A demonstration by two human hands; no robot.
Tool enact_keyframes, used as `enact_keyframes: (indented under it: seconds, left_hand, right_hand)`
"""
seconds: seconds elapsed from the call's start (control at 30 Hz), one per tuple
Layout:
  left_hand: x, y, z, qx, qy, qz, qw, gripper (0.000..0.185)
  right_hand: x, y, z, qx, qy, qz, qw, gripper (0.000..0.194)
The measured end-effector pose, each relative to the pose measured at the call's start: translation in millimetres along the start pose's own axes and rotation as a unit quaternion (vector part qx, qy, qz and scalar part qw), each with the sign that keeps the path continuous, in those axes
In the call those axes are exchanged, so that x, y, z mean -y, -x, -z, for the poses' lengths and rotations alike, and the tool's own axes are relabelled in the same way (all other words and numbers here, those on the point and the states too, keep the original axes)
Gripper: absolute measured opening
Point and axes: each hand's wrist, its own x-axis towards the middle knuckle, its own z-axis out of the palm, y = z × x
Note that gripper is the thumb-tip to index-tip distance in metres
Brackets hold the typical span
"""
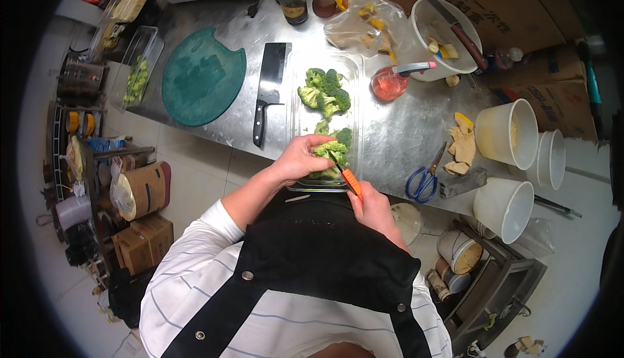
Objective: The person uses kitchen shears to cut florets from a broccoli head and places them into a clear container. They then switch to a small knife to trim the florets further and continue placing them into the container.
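My left hand [303, 159] holds a broccoli piece [332, 150] over the near end of a clear plastic container [359, 114]. In my right hand [373, 208] is a small knife with an orange handle [352, 183], its dark blade against the broccoli in my left hand. Several broccoli florets [325, 89] lie in the far half of the container, and more lie under my left hand, partly hidden. A cleaver with a black handle [262, 124] rests on the steel table just left of the container.
A green round cutting board [202, 77] lies at the left of the steel table [229, 31]. To the right stand a spray bottle with pink liquid [390, 84], blue-handled scissors [422, 182], a grey block [462, 182] and white plastic tubs [503, 210]. Sauce bottles [294, 7] stand at the back.
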Motion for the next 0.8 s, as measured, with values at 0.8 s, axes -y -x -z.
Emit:
enact_keyframes:
  seconds: [0.8]
  left_hand:
    - [-11, -78, 16, -0.131, -0.699, -0.168, 0.683, 0.022]
  right_hand:
    - [-44, 11, 21, -0.001, -0.134, -0.114, 0.984, 0.023]
